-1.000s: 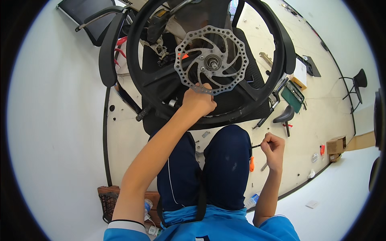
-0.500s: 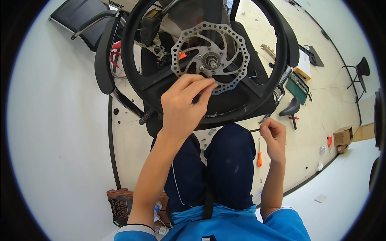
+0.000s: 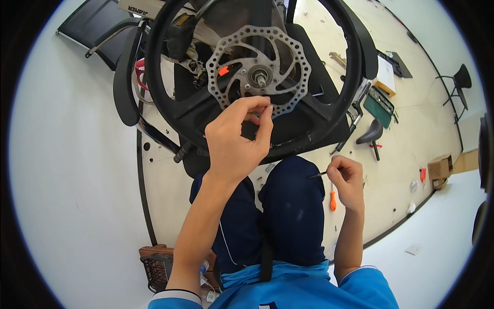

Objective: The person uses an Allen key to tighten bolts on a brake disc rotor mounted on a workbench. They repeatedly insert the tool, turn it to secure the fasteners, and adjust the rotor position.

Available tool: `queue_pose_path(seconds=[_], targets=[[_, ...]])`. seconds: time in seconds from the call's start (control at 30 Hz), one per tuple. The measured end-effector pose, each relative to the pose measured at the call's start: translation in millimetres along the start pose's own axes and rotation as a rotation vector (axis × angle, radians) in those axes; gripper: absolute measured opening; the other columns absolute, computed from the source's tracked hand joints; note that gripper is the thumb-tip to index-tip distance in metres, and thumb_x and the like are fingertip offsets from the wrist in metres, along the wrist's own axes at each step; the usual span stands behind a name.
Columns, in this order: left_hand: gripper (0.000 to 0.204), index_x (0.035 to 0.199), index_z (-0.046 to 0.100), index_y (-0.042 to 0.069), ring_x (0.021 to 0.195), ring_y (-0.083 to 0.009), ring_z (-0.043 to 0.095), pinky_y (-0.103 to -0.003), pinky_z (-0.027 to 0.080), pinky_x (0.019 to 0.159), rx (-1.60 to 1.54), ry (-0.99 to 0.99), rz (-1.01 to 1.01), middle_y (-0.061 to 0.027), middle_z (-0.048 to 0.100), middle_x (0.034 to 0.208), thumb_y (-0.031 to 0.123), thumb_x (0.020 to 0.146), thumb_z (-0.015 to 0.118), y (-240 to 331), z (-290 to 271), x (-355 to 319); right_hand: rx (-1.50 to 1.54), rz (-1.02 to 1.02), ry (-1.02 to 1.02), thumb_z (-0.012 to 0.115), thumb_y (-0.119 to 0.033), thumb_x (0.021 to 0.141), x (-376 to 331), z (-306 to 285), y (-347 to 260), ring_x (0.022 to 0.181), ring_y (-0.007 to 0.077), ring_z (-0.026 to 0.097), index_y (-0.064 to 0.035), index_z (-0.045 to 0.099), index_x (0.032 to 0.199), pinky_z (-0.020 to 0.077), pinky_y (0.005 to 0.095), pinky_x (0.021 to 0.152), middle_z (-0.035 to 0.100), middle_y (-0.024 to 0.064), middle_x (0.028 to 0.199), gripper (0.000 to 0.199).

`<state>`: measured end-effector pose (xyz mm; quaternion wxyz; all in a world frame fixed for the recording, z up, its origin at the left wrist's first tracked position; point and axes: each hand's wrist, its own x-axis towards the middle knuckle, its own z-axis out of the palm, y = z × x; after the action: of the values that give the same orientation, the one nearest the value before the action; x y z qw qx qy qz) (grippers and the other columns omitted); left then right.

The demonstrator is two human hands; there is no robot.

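My left hand [image 3: 234,139] pinched a small fastener just below the brake rotor [image 3: 260,69].
My right hand [image 3: 347,177], well below the rotor, gripped a thin tool [image 3: 318,175]; a loose pinch risked dropping the fastener.

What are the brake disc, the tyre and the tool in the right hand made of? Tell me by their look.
Brake disc: seemingly bare steel, dull grey sheen, drilled holes, wavy cut edge.
Tyre: looks like matte black rubber, no shine.
Tool in the right hand: thin dark rod, probably metal; too small to be sure.
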<state>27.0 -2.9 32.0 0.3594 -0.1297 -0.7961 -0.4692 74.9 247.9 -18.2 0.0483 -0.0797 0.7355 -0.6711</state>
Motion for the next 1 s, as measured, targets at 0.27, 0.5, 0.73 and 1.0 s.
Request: queue_pose_path(seconds=[0.27, 0.5, 0.73, 1.0], targets=[[0.015, 0.093, 0.076, -0.001, 0.066, -0.0147, 0.067, -0.025, 0.052, 0.061, 0.172, 0.081, 0.143, -0.0072, 0.070, 0.087, -0.004, 0.079, 0.080, -8, 2, 12, 0.017, 0.017, -0.011, 0.074, -0.011, 0.087, 1, 1, -3, 0.063, 0.0040, 0.043, -0.0005, 0.060, 0.073, 0.0333, 0.0204, 0.059, 0.054, -0.0021, 0.066, 0.022], [0.011, 0.093, 0.076, 0.000, 0.061, -0.0151, 0.062, -0.026, 0.049, 0.058, 0.241, -0.004, 0.146, -0.0058, 0.066, 0.083, 0.001, 0.082, 0.079, -10, 4, 19, 0.009, 0.028, -0.029, 0.074, -0.013, 0.088, -4, -4, 3, 0.063, 0.0041, 0.042, -0.0005, 0.061, 0.074, 0.0324, 0.0209, 0.059, 0.055, -0.0024, 0.067, 0.023], [0.012, 0.095, 0.075, 0.000, 0.059, -0.0165, 0.061, -0.026, 0.047, 0.057, 0.119, -0.144, 0.000, -0.0081, 0.066, 0.079, 0.003, 0.083, 0.077, -4, -6, 23, -0.021, 0.021, -0.043, 0.075, -0.013, 0.086, -1, 0, 2, 0.063, 0.0049, 0.040, -0.0012, 0.060, 0.073, 0.0313, 0.0220, 0.059, 0.053, -0.0026, 0.066, 0.023], [0.016, 0.102, 0.075, 0.000, 0.064, -0.0167, 0.065, -0.026, 0.050, 0.059, 0.134, -0.230, -0.040, -0.0095, 0.070, 0.084, -0.003, 0.089, 0.067, 2, -10, 24, -0.034, 0.025, -0.052, 0.076, -0.016, 0.085, -6, 0, 3, 0.063, 0.0054, 0.040, -0.0012, 0.061, 0.073, 0.0307, 0.0226, 0.058, 0.054, -0.0013, 0.065, 0.024]])
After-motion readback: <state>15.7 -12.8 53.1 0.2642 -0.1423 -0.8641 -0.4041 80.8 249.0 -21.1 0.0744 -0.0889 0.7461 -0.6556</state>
